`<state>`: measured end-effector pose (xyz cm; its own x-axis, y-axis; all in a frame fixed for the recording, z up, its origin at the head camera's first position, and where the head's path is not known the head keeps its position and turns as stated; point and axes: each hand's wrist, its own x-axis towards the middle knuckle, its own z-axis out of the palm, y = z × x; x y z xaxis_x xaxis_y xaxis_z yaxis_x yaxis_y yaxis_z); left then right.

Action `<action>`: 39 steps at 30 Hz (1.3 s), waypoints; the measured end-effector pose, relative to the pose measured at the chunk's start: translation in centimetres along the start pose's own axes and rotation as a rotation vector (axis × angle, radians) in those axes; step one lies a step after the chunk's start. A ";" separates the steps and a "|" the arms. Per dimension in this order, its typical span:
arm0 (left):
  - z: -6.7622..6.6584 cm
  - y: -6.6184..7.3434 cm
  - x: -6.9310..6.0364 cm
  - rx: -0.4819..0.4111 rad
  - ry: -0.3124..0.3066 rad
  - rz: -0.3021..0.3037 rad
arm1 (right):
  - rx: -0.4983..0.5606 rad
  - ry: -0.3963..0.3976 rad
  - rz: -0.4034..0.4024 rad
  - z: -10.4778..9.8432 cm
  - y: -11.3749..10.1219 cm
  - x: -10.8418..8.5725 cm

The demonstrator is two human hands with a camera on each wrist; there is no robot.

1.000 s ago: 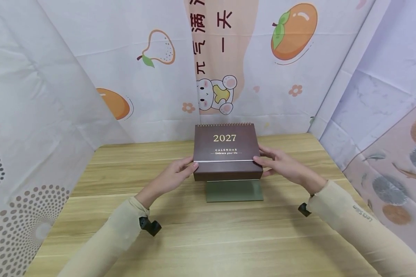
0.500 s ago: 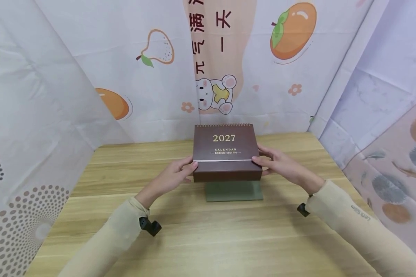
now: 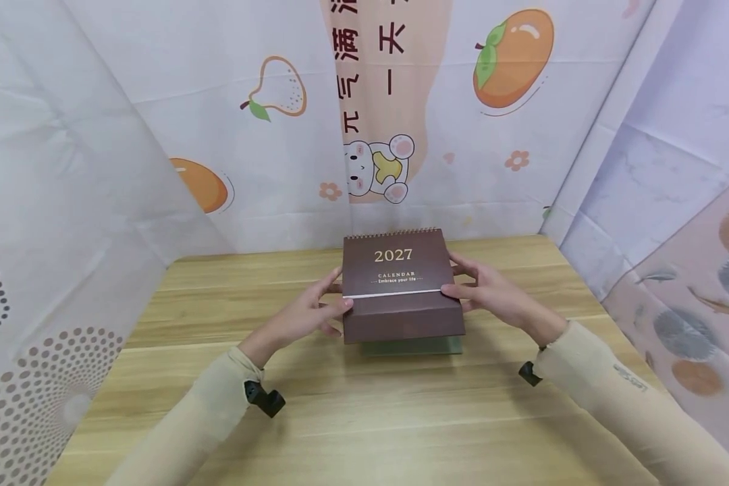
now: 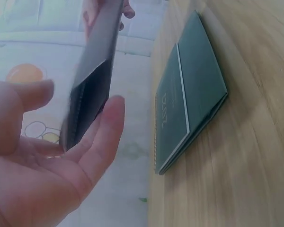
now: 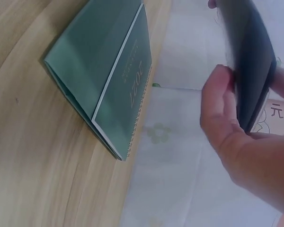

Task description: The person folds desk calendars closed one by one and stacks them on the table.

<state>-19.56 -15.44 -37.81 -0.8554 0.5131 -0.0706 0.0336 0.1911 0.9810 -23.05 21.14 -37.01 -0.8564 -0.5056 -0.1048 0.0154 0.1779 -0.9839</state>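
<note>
A dark brown 2027 desk calendar (image 3: pixel 395 263) with a spiral-bound back edge hangs tilted above the table, held by both hands. My left hand (image 3: pixel 304 316) holds its left side, thumb at the cover's edge and fingers beneath. On the opposite side my right hand (image 3: pixel 501 297) grips it with the thumb on the front and fingers behind. Below, a green 2027 calendar (image 4: pixel 173 104) lies flat on the table, apart from the brown one. In the head view only a green strip (image 3: pixel 413 346) of it shows; the right wrist view shows the green calendar's cover (image 5: pixel 104 61) too.
The wood-grain table (image 3: pixel 364 418) stretches around both calendars. A printed white curtain (image 3: pixel 267 169) with fruit pictures hangs right behind the table's back edge, and more cloth (image 3: pixel 674 270) closes in the right side.
The brown calendar has come down and slightly toward me, and its front edge now covers more of the green calendar. Both hands keep holding it.
</note>
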 end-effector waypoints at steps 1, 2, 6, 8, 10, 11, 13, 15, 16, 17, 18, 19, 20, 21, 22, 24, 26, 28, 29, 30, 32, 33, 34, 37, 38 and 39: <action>0.0 0.0 0.0 0.000 0.007 -0.013 | 0.001 0.006 0.005 0.1 0.0 0.0; 0.0 0.0 -0.1 -0.001 0.014 -0.023 | -0.001 0.010 0.007 0.1 0.1 0.1; 0.1 0.1 0.0 -0.026 0.044 -0.051 | -0.003 0.017 0.014 0.3 0.3 0.2; 0.2 0.0 0.1 -0.041 0.058 -0.049 | -0.027 0.026 0.014 0.3 0.4 0.2; 0.3 0.0 0.2 -0.055 0.069 -0.045 | -0.055 0.038 0.014 0.3 0.4 0.2; 0.4 0.0 0.2 -0.063 0.072 -0.042 | -0.071 0.049 0.015 0.3 0.4 0.2; 0.5 -0.1 0.3 -0.079 0.079 -0.037 | -0.096 0.063 0.016 0.3 0.4 0.1; 0.6 -0.1 0.4 -0.085 0.092 -0.042 | -0.099 0.066 0.014 0.4 0.3 0.1; 0.6 -0.1 0.4 -0.087 0.098 -0.045 | -0.094 0.069 0.016 0.4 0.3 0.1; 0.6 -0.1 0.5 -0.087 0.104 -0.048 | -0.092 0.070 0.016 0.4 0.3 0.1; 0.7 -0.1 0.5 -0.087 0.108 -0.051 | -0.088 0.069 0.016 0.5 0.4 0.2; 0.7 -0.1 0.5 -0.086 0.112 -0.053 | -0.083 0.072 0.018 0.5 0.4 0.2; 0.7 0.0 0.6 -0.085 0.116 -0.055 | -0.085 0.071 0.017 0.5 0.5 0.2; 0.7 0.0 0.6 -0.083 0.115 -0.055 | -0.083 0.076 0.019 0.5 0.5 0.3; 0.7 0.0 0.6 -0.081 0.115 -0.055 | -0.086 0.077 0.019 0.4 0.6 0.3; 0.7 0.1 0.7 -0.076 0.112 -0.054 | -0.088 0.079 0.019 0.4 0.8 0.4; 0.7 0.2 0.7 -0.071 0.106 -0.054 | -0.090 0.080 0.017 0.3 1.0 0.4; 0.7 0.2 0.8 -0.066 0.100 -0.057 | -0.083 0.083 0.022 0.3 1.1 0.4; 0.7 0.2 0.8 -0.068 0.094 -0.058 | -0.079 0.082 0.025 0.2 1.2 0.4; 0.7 0.2 0.9 -0.071 0.090 -0.060 | -0.078 0.079 0.028 0.2 1.2 0.4; 0.8 0.1 1.0 -0.079 0.077 -0.061 | -0.076 0.077 0.038 0.2 1.3 0.3; 0.8 0.0 1.0 -0.084 0.071 -0.064 | -0.075 0.078 0.047 0.2 1.3 0.3; 0.9 -0.1 1.1 -0.091 0.067 -0.067 | -0.078 0.077 0.052 0.2 1.3 0.3; 1.1 -0.4 1.4 -0.096 0.059 -0.071 | -0.089 0.081 0.063 0.1 1.4 0.3; 1.2 -0.6 1.5 -0.099 0.059 -0.075 | -0.094 0.080 0.064 0.1 1.4 0.3; 1.3 -0.8 1.6 -0.102 0.058 -0.079 | -0.099 0.082 0.067 0.1 1.5 0.2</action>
<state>-20.29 -13.70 -38.92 -0.8819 0.4499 -0.1409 -0.0851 0.1419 0.9862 -23.19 21.21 -38.54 -0.8945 -0.4198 -0.1540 0.0267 0.2935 -0.9556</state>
